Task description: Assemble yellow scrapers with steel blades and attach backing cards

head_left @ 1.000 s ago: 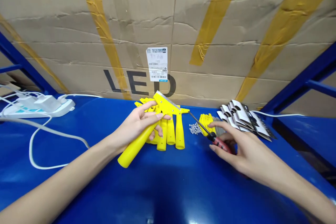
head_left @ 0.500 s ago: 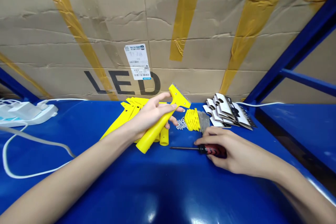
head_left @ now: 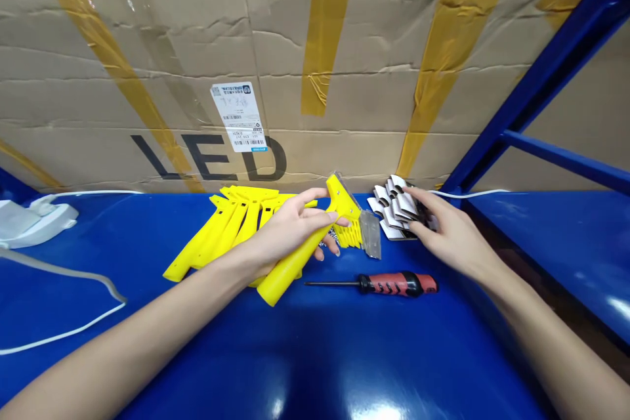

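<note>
My left hand (head_left: 300, 223) is closed around a yellow scraper (head_left: 295, 262), held tilted with its head up and to the right. The scraper's head bears two screws and a thin blade along its edge. At the pile of white-and-black folded card sleeves (head_left: 394, 210), my right hand (head_left: 445, 230) has thumb and forefinger apart over the near right side; whether it grips one is unclear. A red-and-black screwdriver (head_left: 398, 284) lies on the blue surface, tip to the left. Behind the scraper head are stacked yellow plates (head_left: 350, 235), grey blades (head_left: 371, 235) and partly hidden small screws (head_left: 322, 245).
Several yellow scraper handles (head_left: 216, 230) lie in a fan left of my left hand. A large cardboard box (head_left: 374, 79) stands along the back. Blue rack posts (head_left: 531, 79) rise at the right. A white power strip (head_left: 44, 223) and cables (head_left: 63, 341) lie at the left.
My right hand has let go of the screwdriver, now lying on the surface, and has moved up and right to the card sleeves. The left hand keeps the scraper. The view has shifted slightly right.
</note>
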